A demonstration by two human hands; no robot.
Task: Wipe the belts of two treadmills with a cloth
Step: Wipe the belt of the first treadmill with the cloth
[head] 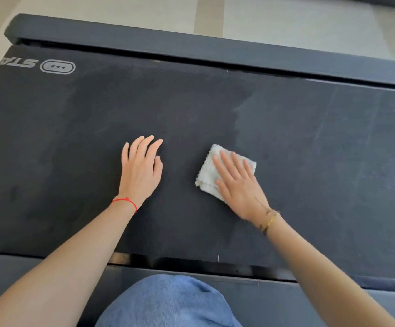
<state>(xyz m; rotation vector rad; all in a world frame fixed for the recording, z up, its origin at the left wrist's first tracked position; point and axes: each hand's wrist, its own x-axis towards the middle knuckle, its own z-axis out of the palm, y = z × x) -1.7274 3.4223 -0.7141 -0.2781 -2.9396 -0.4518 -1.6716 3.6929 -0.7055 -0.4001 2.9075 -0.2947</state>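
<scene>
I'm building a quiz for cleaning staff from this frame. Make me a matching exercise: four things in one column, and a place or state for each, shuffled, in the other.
Things:
1. left hand
2. right hand
3. cloth
4. red string bracelet

Place or state:
A. folded, white, lying on the belt
B. flat on the bare belt
C. on the left wrist
D. pressing on the cloth

Pairs: 1-B, 2-D, 3-A, 4-C

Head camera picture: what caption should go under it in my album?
Right hand presses a white cloth flat on the black treadmill belt while the left hand rests beside it.
</scene>
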